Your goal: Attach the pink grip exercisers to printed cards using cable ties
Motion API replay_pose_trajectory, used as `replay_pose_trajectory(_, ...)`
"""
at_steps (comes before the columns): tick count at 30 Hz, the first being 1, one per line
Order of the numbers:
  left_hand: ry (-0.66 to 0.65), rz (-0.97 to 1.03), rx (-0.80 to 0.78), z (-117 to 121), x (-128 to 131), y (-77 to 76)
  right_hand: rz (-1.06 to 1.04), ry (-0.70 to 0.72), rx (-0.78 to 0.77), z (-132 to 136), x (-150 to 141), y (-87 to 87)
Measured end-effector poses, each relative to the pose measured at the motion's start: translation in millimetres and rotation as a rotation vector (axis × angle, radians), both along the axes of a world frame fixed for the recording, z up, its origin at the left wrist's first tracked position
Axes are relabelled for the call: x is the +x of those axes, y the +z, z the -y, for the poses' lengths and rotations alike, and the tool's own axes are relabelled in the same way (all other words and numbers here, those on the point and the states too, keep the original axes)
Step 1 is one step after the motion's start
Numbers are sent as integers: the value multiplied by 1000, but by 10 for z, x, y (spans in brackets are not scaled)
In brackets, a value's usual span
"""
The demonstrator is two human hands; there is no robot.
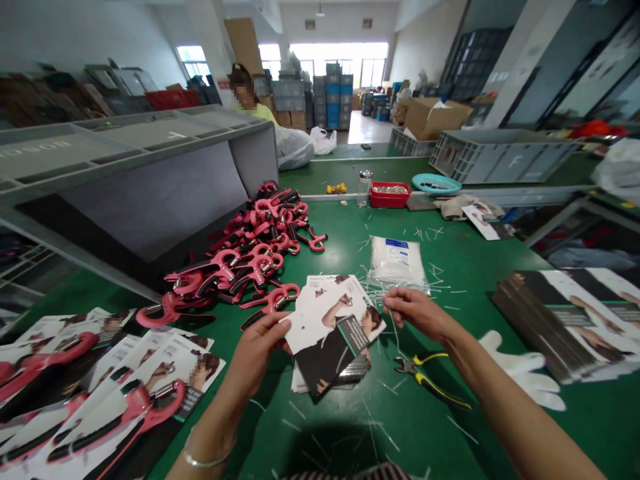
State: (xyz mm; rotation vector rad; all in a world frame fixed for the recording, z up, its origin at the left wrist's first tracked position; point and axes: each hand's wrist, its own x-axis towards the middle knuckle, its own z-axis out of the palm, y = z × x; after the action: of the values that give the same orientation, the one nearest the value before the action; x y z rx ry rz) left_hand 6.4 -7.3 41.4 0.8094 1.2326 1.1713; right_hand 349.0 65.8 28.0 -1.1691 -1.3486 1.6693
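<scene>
My left hand [265,343] grips the left edge of a printed card [330,327], thumb on top. Small holes show in the card's white part, and more cards lie in a stack underneath it. Just right of the card, my right hand [413,312] is closed in a pinch on a thin white plastic tie [397,333]. Beyond the hands lies a clear bag of white ties [396,261], with loose ties scattered around it. Yellow-and-black cutting pliers [433,381] rest below my right hand. Pink-and-black hand grip exercisers [250,250] are heaped beyond my left hand.
Cards with hand grips on them [145,400] overlap at the left. A grey crate [250,157] lies on its side behind the heap. On the right are a white glove [525,370] and a card stack [565,320]. A red tray [390,195] and glass jar [365,188] stand farther back.
</scene>
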Motion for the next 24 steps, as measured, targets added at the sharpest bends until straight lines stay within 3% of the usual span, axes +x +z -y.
replay_pose_trajectory(7, -131, -1, 36, 19, 168, -144, -95, 136, -67, 122, -371, 114)
replay_pose_trajectory(11, -132, 14, 44, 19, 106, -116, -59, 90, -35, 181, -555, 127)
replay_pose_trajectory(14, -106, -3, 42, -53, 48, -59, -58, 28, 97, 163, -712, 263)
replay_pose_trajectory(20, -91, -46, 127, -262, -21, 103, -72, -148, 555, 46, -1058, 756)
replay_pose_trajectory(24, -115, -50, 133, -286, 8, 94, -49, -171, 651, 109, -1240, 799)
